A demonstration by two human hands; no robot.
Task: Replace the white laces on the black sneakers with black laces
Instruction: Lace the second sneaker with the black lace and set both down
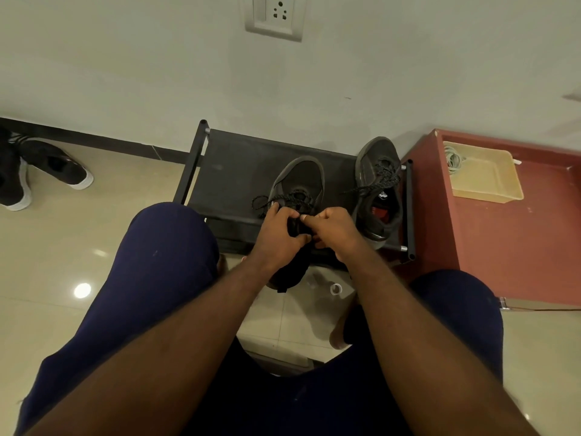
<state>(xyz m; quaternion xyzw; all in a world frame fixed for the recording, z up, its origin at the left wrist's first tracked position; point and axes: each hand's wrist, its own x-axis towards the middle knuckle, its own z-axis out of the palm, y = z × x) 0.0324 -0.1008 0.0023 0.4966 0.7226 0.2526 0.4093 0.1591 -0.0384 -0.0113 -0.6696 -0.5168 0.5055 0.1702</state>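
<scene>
Head: lace (284,197) between left grip (278,232), right grip (334,228) (pinched).

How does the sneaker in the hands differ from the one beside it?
The held sneaker has the left hand and right hand gripping its laces; the other sneaker sits untouched. The held sneaker's heel overhangs the rack; the other sneaker lies on it, opening showing. Both are black with black laces.

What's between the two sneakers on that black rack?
In the head view, only a bare strip of the rack, with a loose black lace end trailing onto it from the right sneaker toward the left sneaker.
</scene>
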